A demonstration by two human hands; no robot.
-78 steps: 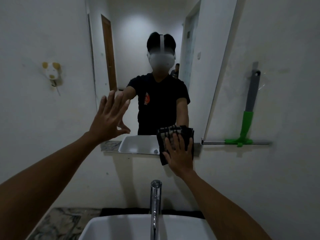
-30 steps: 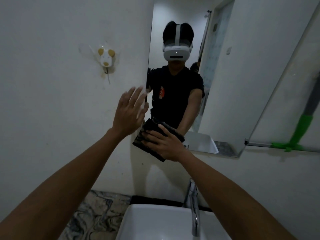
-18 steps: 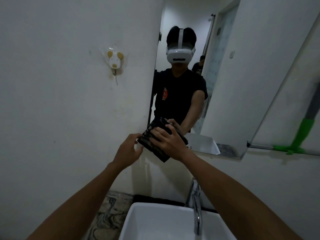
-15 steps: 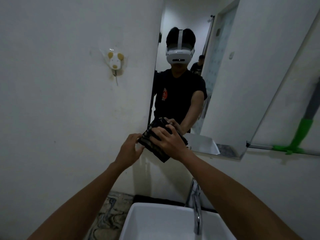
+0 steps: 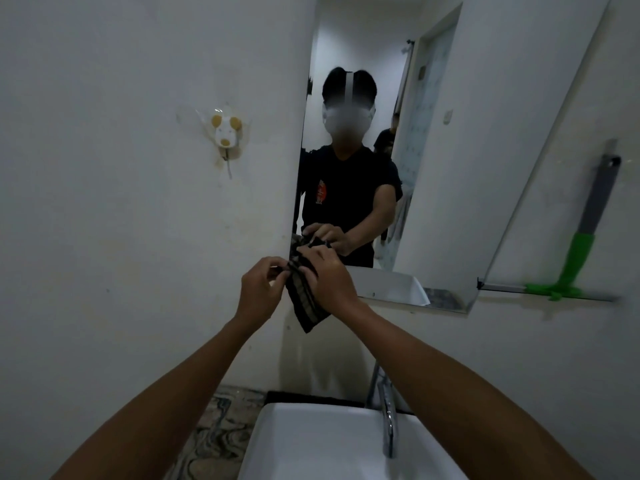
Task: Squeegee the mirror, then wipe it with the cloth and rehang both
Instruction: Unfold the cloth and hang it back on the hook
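I have the dark striped cloth (image 5: 306, 299) in both hands, just off the lower left corner of the mirror (image 5: 467, 168). My right hand (image 5: 330, 280) is closed over its upper part, and the fingers of my left hand (image 5: 259, 289) pinch its top edge; the rest hangs down between them. The squeegee (image 5: 581, 251) with the green and grey handle hangs on the wall right of the mirror. A mouse-shaped hook (image 5: 225, 133) sits on the wall to the left, above the white sink (image 5: 311, 445) and faucet (image 5: 388, 410).
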